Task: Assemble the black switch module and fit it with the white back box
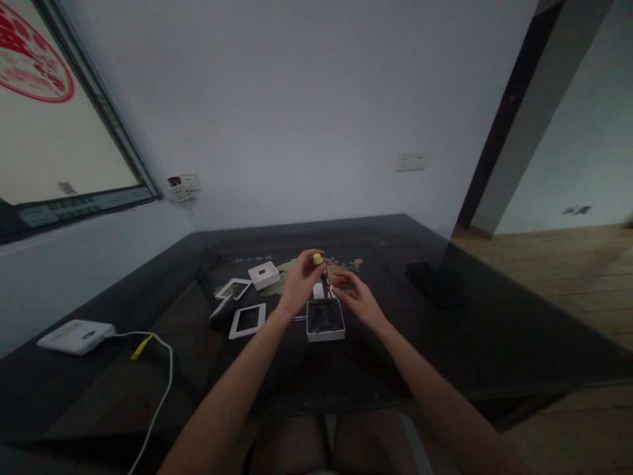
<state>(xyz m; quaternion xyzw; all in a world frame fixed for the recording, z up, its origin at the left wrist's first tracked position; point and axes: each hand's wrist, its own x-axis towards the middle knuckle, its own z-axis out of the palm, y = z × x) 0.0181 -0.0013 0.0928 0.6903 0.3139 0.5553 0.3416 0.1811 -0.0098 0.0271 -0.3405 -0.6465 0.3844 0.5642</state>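
Note:
My left hand is closed around a small screwdriver-like tool with a yellow top and a dark lower part. The tool stands roughly upright above the far edge of an open white box with a dark inside. To the right of the tool is my right hand, its fingers curved and apart, with the fingertips close to the tool's lower end. Whether they touch it I cannot tell. A small white piece shows behind the box, partly hidden.
Left of the box lie two white frames, a white square part and a dark tilted item. A white device with a cable is farther left. A black case lies right on the dark table.

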